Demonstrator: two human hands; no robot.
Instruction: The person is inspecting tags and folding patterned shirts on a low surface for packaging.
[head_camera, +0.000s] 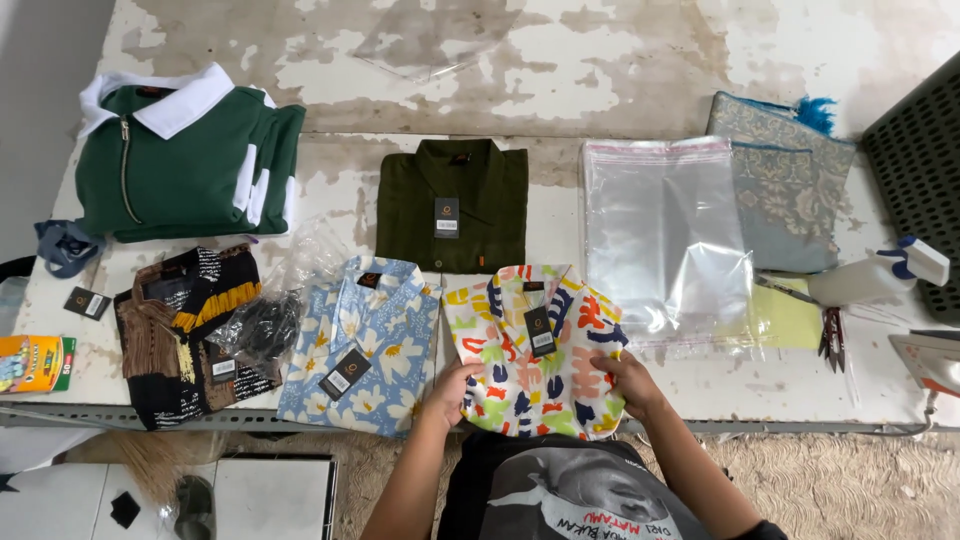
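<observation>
Both hands rest on a folded multicolour shirt lying at the near edge of the table. The left hand presses its lower left corner with fingers curled over the cloth; the right hand lies on the right edge, fingers bent loosely around the fold. A black tag sits on the shirt's front. Just left lies a blue floral shirt; behind it, a dark green shirt. To the right is a stack of clear bags, near a spray bottle.
</observation>
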